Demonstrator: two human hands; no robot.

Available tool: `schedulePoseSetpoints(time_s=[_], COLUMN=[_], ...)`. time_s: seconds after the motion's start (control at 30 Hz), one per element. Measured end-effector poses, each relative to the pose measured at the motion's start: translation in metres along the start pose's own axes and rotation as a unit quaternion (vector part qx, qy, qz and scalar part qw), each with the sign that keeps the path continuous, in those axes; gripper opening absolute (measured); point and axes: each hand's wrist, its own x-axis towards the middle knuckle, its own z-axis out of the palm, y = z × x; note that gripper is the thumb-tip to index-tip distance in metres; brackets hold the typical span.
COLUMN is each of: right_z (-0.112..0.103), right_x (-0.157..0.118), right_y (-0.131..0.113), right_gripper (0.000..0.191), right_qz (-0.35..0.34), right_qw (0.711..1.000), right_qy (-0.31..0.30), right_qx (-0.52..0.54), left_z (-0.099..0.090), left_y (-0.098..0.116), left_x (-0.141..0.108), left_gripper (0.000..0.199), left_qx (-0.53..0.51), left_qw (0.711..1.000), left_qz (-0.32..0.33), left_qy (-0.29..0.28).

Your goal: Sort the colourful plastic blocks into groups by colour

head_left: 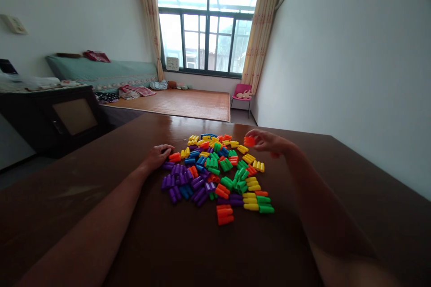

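My right hand (271, 141) is raised over the far right side of the pile, its thumb and fingers pinching an orange plastic building piece (249, 141) made of joined tubes. A second bit of orange (275, 155) shows under that hand; whether it is held or lies on the table I cannot tell. My left hand (157, 157) rests on the table with its fingers stretched out, beside another orange piece (174, 157) at the pile's left edge. Purple pieces (180, 174), green pieces (212, 162) and several yellow and blue ones lie heaped between both hands.
Nearest me, a lone orange piece (224, 215) lies by a joined purple, yellow and green row (251, 201). All rest on a dark brown glossy table (188, 251). Beyond it are a bed (195, 103), a dark cabinet (76, 116) and a pink chair (243, 89).
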Motion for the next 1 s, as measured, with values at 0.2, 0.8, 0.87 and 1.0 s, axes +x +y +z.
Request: schedulePoseSetpoints(time_s=[0.2, 0.8, 0.87, 1.0], right_z=[-0.042, -0.008, -0.01, -0.009], right_x=[-0.04, -0.039, -0.042, -0.047], right_y=[0.13, 0.219, 0.221, 0.221], right_gripper=[0.05, 0.037, 0.033, 0.027], right_qz=[0.272, 0.287, 0.303, 0.31], right_qw=[0.887, 0.851, 0.841, 0.841], right_qy=[0.373, 0.439, 0.447, 0.444], right_qx=[0.02, 0.025, 0.017, 0.009], left_z=[-0.001, -0.003, -0.003, -0.001], left_y=[-0.003, -0.002, -0.004, -0.009], left_x=[0.002, 0.003, 0.004, 0.005], left_gripper=[0.045, 0.048, 0.047, 0.047], left_qx=[0.017, 0.013, 0.016, 0.018], left_qw=[1.0, 0.999, 0.999, 1.0], left_qz=[-0.009, -0.024, -0.024, -0.014], left_qy=[-0.006, -0.02, -0.02, -0.021])
